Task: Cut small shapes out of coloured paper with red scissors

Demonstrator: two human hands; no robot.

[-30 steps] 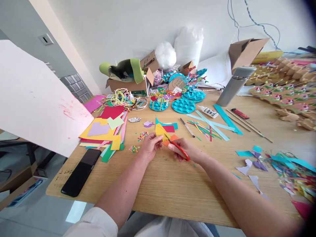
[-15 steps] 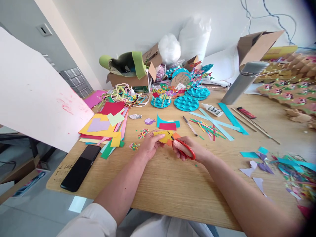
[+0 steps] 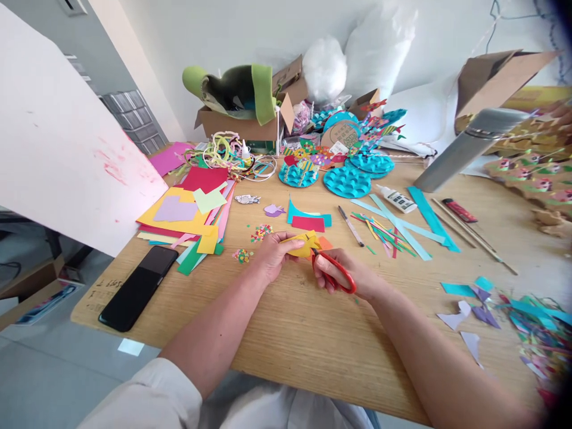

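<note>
My left hand [image 3: 273, 256] pinches a piece of yellow paper [image 3: 302, 245] above the middle of the table. Red-handled scissors [image 3: 340, 275] are gripped in my right hand [image 3: 333, 271], their blades up against the right edge of the paper. An orange scrap [image 3: 325, 243] shows just behind the blades. Beyond my hands lie a red paper rectangle [image 3: 308, 224] and a curved blue paper piece [image 3: 295, 210]. Small piles of confetti dots [image 3: 260, 233] sit left of the yellow paper, near a purple fish cutout [image 3: 274, 210].
A black phone [image 3: 138, 289] and stacked coloured paper [image 3: 179, 217] lie at left. To the right are a pen [image 3: 351, 226], thin paper strips [image 3: 393, 235], a glue bottle [image 3: 397, 199], a leaning grey flask [image 3: 469, 152], wooden sticks [image 3: 478, 238] and a scrap heap [image 3: 536, 333].
The yellow paper has turned in my left hand and now shows a notched edge. The scissors have shifted slightly relative to it. The whole view has swung a little.
</note>
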